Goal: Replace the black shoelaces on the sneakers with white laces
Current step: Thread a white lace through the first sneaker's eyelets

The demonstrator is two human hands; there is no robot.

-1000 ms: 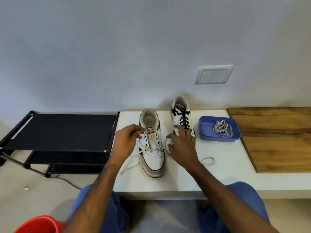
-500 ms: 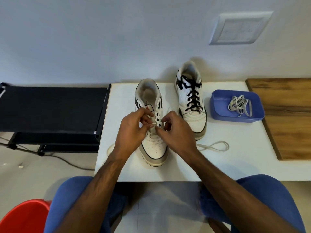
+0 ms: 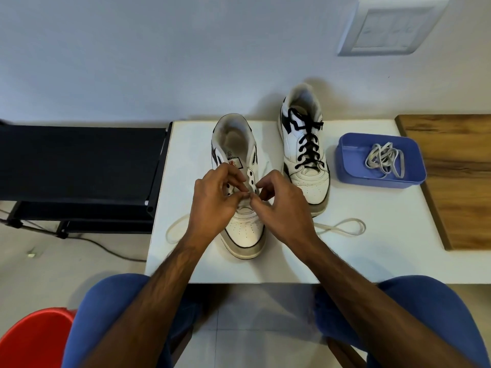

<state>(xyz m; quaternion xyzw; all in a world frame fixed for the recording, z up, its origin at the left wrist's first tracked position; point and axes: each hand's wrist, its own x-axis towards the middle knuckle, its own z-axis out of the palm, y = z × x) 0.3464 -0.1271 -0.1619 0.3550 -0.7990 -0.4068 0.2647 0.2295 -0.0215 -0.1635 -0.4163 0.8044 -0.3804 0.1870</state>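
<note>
Two white sneakers stand on a white table [image 3: 372, 256]. The near sneaker [image 3: 243, 235] carries no black lace. A white lace [image 3: 342, 228] runs through its lowest eyelets and trails out in loops on both sides. My left hand [image 3: 212, 205] and my right hand [image 3: 281, 205] meet over its lower eyelets, fingertips pinching the white lace. The far sneaker [image 3: 305, 155] is laced in black [image 3: 308, 144]. A second white lace [image 3: 385, 159] lies bundled in a blue tray [image 3: 345, 166].
A black rack [image 3: 79, 166] stands left of the table, a cable on the floor below it. A wooden board [image 3: 457, 176] lies at the right. A wall switch plate [image 3: 390, 25] is above. A red bucket [image 3: 32, 338] sits bottom left, my blue-clad knees below the table edge.
My hands moved together over the near sneaker's eyelets; the right hand left the table beside the shoe. The view dropped and closed in on the table.
</note>
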